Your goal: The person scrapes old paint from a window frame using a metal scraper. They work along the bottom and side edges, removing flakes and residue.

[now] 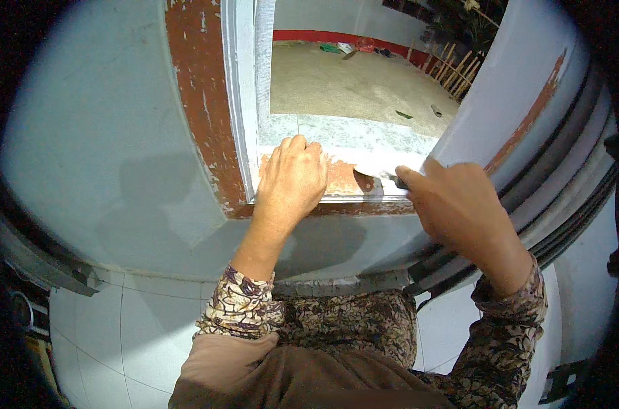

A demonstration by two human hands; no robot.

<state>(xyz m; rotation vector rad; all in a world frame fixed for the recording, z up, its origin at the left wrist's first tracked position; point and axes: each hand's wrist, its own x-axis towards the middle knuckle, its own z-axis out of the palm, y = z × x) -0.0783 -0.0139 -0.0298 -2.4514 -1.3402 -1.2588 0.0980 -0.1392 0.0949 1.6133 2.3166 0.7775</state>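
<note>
The scraper (377,170) is gripped in the right hand (454,199), likely light, stiff, best held by its handle (400,183); the left hand (296,170) is curled over the sill (340,180), its grasp untellable.

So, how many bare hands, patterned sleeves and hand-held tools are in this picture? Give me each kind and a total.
Bare hands: 2 (left hand, right hand)
Patterned sleeves: 2 (left sleeve, right sleeve)
Hand-held tools: 1 (flat-bladed tool in the right hand)
Total: 5
</note>
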